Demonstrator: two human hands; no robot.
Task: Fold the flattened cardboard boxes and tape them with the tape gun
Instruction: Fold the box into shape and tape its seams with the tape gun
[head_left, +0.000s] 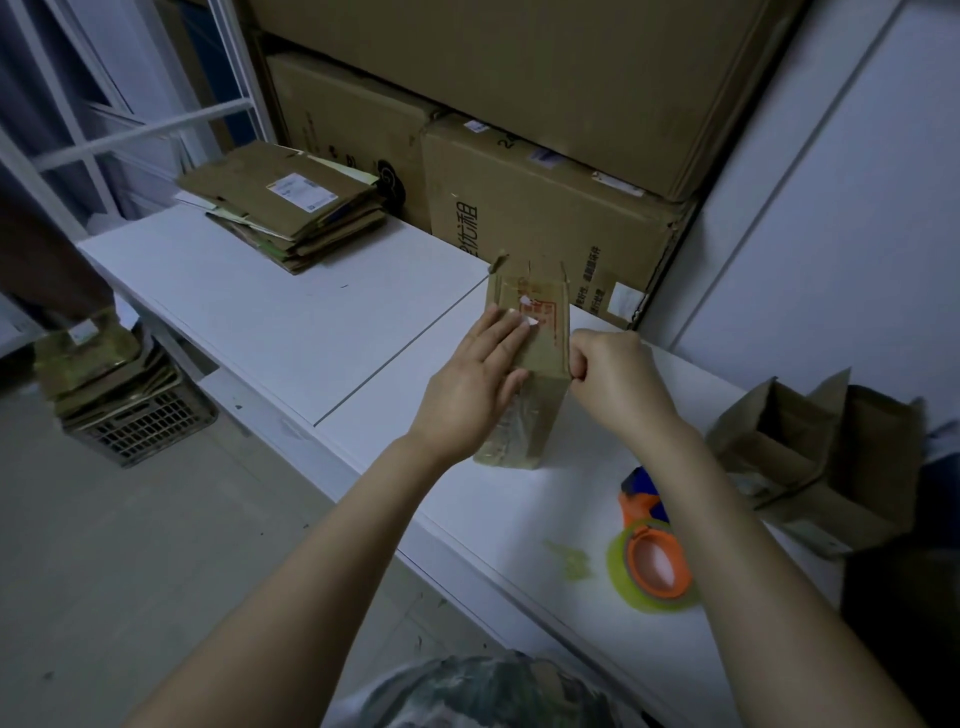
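One small brown cardboard box (540, 317) is in work near the middle of the white desk (291, 322), standing with a narrow side towards the person and old clear tape showing on that side. The left hand (475, 374) lies flat on its top, fingers straight and pressing down. The right hand (613, 379) has its fingers curled and pinches the box's right edge; whether it grips a flap or a strip of tape cannot be told.

The orange and blue tape gun (652, 551) with its yellowish clear roll lies on the desk near the front edge, right of the box and apart from both hands, so taping of this box seems not yet begun.

Some work looks done: at the desk's right end stand a few brown boxes already folded up (800, 457), their flaps open. Much is left: a stack of flattened brown boxes (291, 218) waits at the far left of the desk, and more flat cardboard sits on a dark plastic crate (140, 421) on the floor. By my judgement the task is in its early part.
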